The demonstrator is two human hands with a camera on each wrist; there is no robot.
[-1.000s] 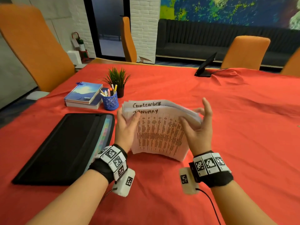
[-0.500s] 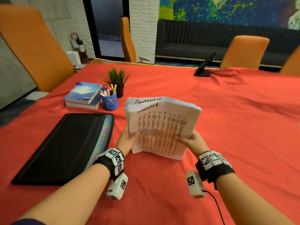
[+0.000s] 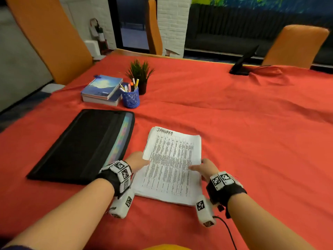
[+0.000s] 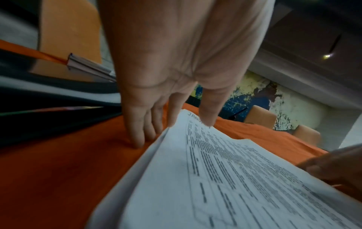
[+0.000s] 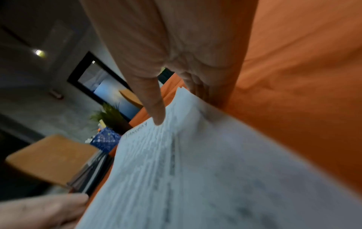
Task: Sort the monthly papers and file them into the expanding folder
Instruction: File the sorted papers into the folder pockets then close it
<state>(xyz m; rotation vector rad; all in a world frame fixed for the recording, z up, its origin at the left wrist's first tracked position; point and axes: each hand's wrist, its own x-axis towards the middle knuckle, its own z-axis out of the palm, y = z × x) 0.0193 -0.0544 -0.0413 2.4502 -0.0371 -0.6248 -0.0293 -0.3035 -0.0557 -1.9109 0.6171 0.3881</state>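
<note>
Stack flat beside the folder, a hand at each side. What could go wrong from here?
1. The stack is thick and its left edge fans open by the left hand. Lifting the top sheet may drag others along or skew the pile.
2. The folder lies flat with only its coloured tab edge showing. Spreading a pocket probably takes a hand off the stack, so loose sheets could slide on the wrinkled cloth.

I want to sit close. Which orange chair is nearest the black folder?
The left orange chair, beside the expanding folder; the others stand across the table.
</note>
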